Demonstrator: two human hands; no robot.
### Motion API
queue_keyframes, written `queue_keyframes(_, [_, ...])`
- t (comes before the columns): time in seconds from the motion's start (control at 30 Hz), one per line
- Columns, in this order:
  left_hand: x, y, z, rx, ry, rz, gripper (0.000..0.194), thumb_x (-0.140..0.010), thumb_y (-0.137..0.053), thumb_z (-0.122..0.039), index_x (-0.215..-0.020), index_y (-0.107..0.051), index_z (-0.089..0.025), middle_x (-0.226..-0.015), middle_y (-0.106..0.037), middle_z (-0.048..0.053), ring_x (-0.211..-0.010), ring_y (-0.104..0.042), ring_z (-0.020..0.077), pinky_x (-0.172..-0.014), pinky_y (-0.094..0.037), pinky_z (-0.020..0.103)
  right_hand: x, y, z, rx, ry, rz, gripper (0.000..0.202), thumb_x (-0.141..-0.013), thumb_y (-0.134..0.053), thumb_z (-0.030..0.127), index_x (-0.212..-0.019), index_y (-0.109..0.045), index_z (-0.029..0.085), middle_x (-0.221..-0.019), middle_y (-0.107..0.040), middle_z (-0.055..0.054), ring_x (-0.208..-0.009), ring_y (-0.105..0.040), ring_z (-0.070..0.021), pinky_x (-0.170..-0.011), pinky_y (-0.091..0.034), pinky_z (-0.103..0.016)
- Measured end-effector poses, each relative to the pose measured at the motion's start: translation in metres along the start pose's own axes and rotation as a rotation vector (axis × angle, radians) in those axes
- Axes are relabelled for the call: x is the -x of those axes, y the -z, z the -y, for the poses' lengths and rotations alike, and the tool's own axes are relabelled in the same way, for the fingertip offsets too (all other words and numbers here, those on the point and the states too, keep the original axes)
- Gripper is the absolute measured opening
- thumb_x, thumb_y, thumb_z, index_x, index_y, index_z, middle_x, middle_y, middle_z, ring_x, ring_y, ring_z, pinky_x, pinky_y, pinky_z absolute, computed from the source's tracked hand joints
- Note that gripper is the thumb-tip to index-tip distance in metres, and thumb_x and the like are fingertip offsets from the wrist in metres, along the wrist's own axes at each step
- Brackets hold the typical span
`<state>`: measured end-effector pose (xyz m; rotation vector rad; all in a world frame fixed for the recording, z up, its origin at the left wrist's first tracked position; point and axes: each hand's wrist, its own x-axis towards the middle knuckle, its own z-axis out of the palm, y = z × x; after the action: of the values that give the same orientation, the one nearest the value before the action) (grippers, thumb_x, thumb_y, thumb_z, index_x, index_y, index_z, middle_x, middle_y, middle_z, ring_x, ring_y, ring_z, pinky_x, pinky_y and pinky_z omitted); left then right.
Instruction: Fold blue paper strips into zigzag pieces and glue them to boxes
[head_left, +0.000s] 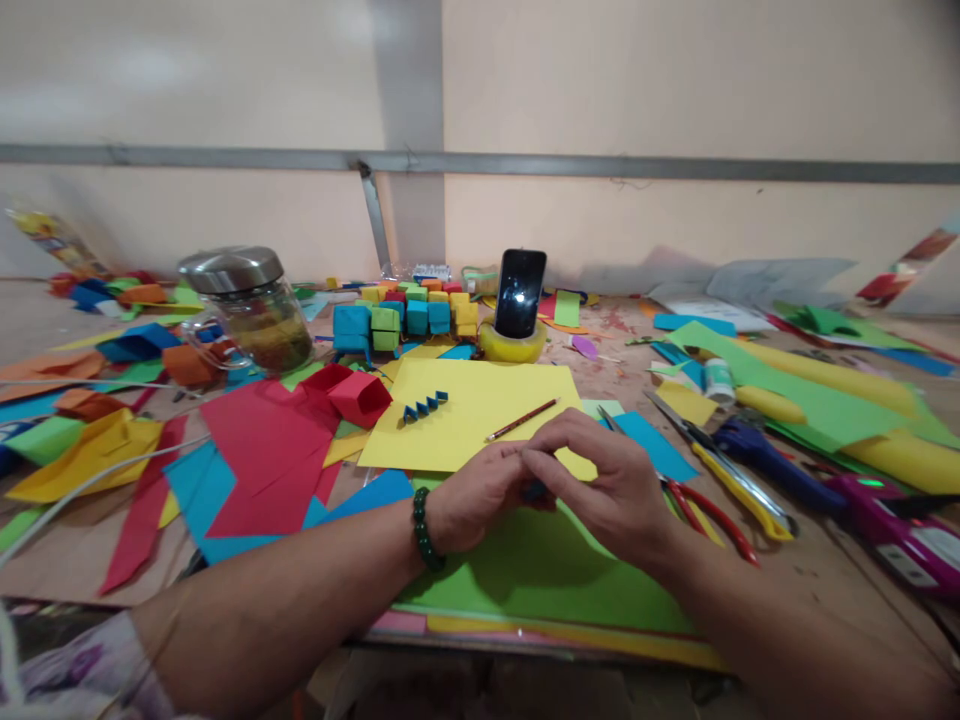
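Observation:
My left hand (480,495), with a dark green bead bracelet at its wrist, is closed over the green paper sheet (555,585). A small piece of blue paper (535,490) peeks out between my hands, mostly covered by fingers. Against the left fingers, my right hand (600,475) has thumb and index finger brought together in a pinch; whatever they grip is hidden. Just beyond, a yellow sheet (480,385) carries a zigzag-folded blue paper strip (425,407) and a pencil (523,420).
Red-handled scissors (712,510), a yellow cutter (739,490) and a magenta glue gun (892,530) lie right. Left are red paper (262,440) and a lidded glass jar (259,320). Behind, paper boxes (405,315) stand near a propped phone (520,293). A white cable (90,475) crosses the left side.

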<state>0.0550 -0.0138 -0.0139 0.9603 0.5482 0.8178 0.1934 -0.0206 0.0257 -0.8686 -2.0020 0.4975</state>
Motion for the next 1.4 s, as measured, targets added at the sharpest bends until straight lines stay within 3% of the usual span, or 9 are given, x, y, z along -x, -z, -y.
queue_keyframes(0.2, [0.000,0.001,0.001,0.064,-0.012,0.002,0.017,-0.078,-0.058,-0.030,-0.072,-0.053,-0.015,-0.072,-0.045,-0.001,-0.068,-0.042,0.0109,-0.064,-0.037,0.025,0.000,0.001,-0.004,0.010,-0.013,0.015,0.011,-0.085,-0.058,0.018,-0.075,-0.063,0.018,-0.073,-0.064,-0.002,-0.072,-0.058,-0.0137,-0.069,-0.046,-0.027])
queue_keyframes(0.43, [0.003,0.002,-0.013,0.125,0.042,-0.048,0.015,-0.059,-0.069,-0.016,-0.069,-0.058,-0.013,-0.070,-0.050,-0.001,-0.065,-0.048,0.0094,-0.063,-0.038,0.023,-0.004,0.009,-0.024,0.009,-0.177,-0.127,0.020,-0.091,-0.049,0.031,-0.085,-0.063,0.018,-0.080,-0.065,-0.003,-0.075,-0.059,-0.0143,-0.069,-0.047,-0.027])
queue_keyframes(0.63, [0.000,0.016,-0.023,0.311,0.002,-0.086,0.010,-0.065,-0.061,-0.015,-0.075,-0.059,-0.013,-0.061,-0.051,-0.001,-0.060,-0.050,0.0088,-0.064,-0.040,0.021,-0.013,0.027,-0.029,-0.242,-0.341,0.100,0.029,-0.089,-0.052,0.041,-0.085,-0.067,0.016,-0.071,-0.067,-0.003,-0.066,-0.061,-0.0127,-0.063,-0.051,-0.026])
queue_keyframes(0.73, [-0.001,0.022,-0.026,0.370,-0.013,-0.104,0.009,-0.065,-0.061,-0.015,-0.073,-0.059,-0.013,-0.058,-0.051,-0.001,-0.058,-0.050,0.0088,-0.064,-0.041,0.020,-0.013,0.032,-0.025,-0.443,-0.378,0.171,0.025,-0.082,-0.063,0.037,-0.096,-0.068,0.018,-0.072,-0.069,-0.001,-0.065,-0.062,-0.0118,-0.064,-0.053,-0.026])
queue_keyframes(0.83, [0.000,0.022,-0.026,0.368,-0.007,-0.115,0.010,-0.066,-0.063,-0.017,-0.074,-0.060,-0.013,-0.060,-0.055,-0.001,-0.058,-0.053,0.0087,-0.064,-0.042,0.020,-0.010,0.031,-0.022,-0.572,-0.400,0.199,0.026,-0.072,-0.074,0.030,-0.095,-0.070,0.020,-0.083,-0.072,-0.003,-0.073,-0.065,-0.0135,-0.070,-0.055,-0.028])
queue_keyframes(1.0, [-0.001,0.018,-0.023,0.096,-0.112,-0.127,0.014,-0.072,-0.068,-0.024,-0.083,-0.066,-0.015,-0.074,-0.066,0.002,-0.070,-0.059,0.0114,-0.072,-0.045,0.024,-0.008,0.024,-0.025,-0.640,-0.434,0.155,0.023,-0.067,-0.077,0.028,-0.088,-0.072,0.019,-0.083,-0.073,-0.003,-0.075,-0.067,-0.0152,-0.073,-0.055,-0.030])
queue_keyframes(1.17, [-0.002,0.017,-0.021,-0.328,-0.293,-0.282,0.033,-0.077,-0.067,-0.029,-0.107,-0.068,-0.016,-0.110,-0.068,0.007,-0.104,-0.058,0.0186,-0.096,-0.040,0.030,-0.006,0.019,-0.029,-0.497,-0.384,0.061,0.026,-0.068,-0.077,0.030,-0.091,-0.073,0.020,-0.083,-0.073,-0.004,-0.075,-0.068,-0.0171,-0.074,-0.056,-0.033])
queue_keyframes(1.27, [-0.003,0.017,-0.017,-0.439,-0.351,-0.338,0.038,-0.076,-0.067,-0.025,-0.112,-0.066,-0.015,-0.110,-0.069,0.008,-0.101,-0.061,0.0200,-0.094,-0.043,0.033,-0.004,0.015,-0.030,-0.320,-0.341,0.034,0.027,-0.070,-0.074,0.033,-0.093,-0.073,0.019,-0.086,-0.074,-0.006,-0.077,-0.068,-0.0193,-0.073,-0.055,-0.034])
queue_keyframes(1.4, [-0.004,0.018,-0.012,-0.465,-0.371,-0.300,0.033,-0.077,-0.063,-0.021,-0.109,-0.068,-0.016,-0.101,-0.072,0.007,-0.094,-0.064,0.0194,-0.088,-0.047,0.032,-0.003,0.010,-0.029,-0.223,-0.310,0.026,0.022,-0.073,-0.071,0.033,-0.089,-0.073,0.018,-0.084,-0.074,-0.006,-0.077,-0.067,-0.0193,-0.072,-0.055,-0.034])
